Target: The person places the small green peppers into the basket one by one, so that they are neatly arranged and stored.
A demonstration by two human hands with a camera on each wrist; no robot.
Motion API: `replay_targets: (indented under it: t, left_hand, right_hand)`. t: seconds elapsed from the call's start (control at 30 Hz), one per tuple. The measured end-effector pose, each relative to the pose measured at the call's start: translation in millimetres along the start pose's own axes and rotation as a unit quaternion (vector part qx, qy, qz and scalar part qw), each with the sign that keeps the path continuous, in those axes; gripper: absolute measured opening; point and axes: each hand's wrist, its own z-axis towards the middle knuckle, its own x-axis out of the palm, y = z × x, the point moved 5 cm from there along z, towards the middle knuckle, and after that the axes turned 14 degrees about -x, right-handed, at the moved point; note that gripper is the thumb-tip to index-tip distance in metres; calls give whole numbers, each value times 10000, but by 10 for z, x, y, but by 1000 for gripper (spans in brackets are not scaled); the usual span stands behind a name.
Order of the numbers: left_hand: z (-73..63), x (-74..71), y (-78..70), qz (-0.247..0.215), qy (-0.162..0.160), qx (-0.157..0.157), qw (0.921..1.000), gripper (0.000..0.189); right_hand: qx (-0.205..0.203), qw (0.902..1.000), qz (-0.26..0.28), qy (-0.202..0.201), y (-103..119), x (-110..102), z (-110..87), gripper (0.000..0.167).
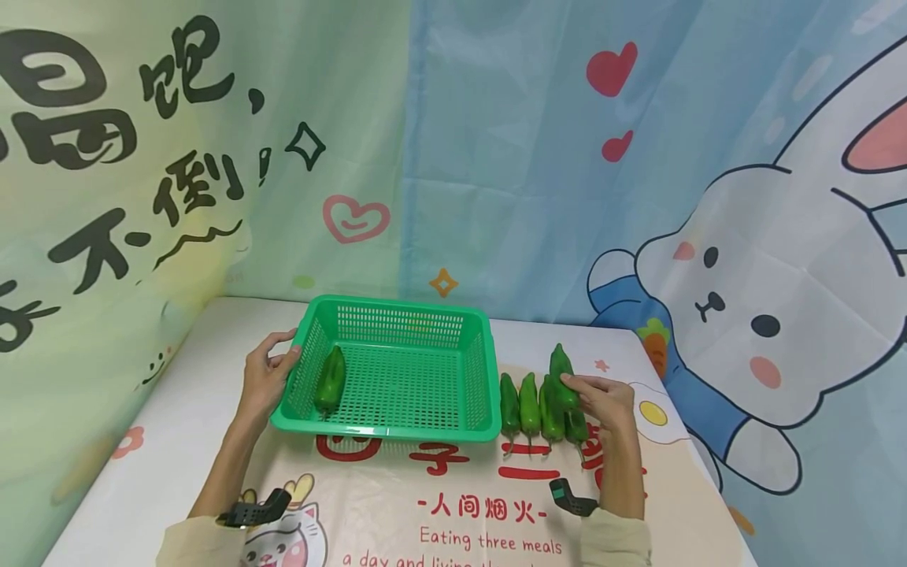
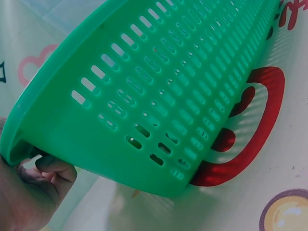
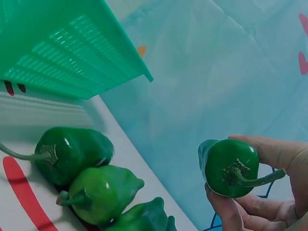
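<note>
A green plastic basket (image 1: 386,432) stands on the table, with one green pepper (image 1: 330,382) lying inside near its left wall. At the basket's left end, my left hand (image 1: 265,379) grips the rim, its fingers curled at the edge in the left wrist view. My right hand (image 1: 611,403) pinches another green pepper (image 3: 231,166) between thumb and fingers, raised above the table with its stem toward the right wrist camera. Below it, several green peppers lie side by side right of the basket, among them a darker one (image 1: 509,405) and a lighter one (image 1: 529,405).
The table cover (image 1: 489,543) carries red and brown print and cartoon pictures. Behind and beside the table hangs a printed curtain (image 1: 496,157) with a large rabbit (image 1: 815,299) on the right. Each wrist wears a dark strap device (image 1: 257,509).
</note>
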Motion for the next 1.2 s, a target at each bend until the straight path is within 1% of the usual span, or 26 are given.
replay_targets:
  t: [0.27, 0.37, 0.63, 0.83, 1.0, 1.2]
  left_hand:
    - [7, 5, 7, 24, 0, -52, 10000, 47]
    - [16, 5, 14, 29, 3, -69, 10000, 48]
    - [27, 8, 24, 38, 27, -119, 9999, 49]
    - [22, 7, 11, 65, 14, -74, 10000, 48]
    - [16, 3, 6, 89, -19, -41, 9999, 47]
    - [15, 7, 6, 90, -43, -46, 9999, 47]
  right_hand:
    - [60, 9998, 101, 143, 61, 70, -30, 60]
    - [69, 9998, 146, 132, 82, 100, -48, 59]
    - [7, 9996, 199, 199, 143, 186, -95, 66]
    - [82, 9994, 118, 324, 158, 221, -112, 67]
    - [16, 9993, 123, 349, 203, 266, -113, 64]
    - [-73, 9992, 169, 343, 287, 339, -138, 64]
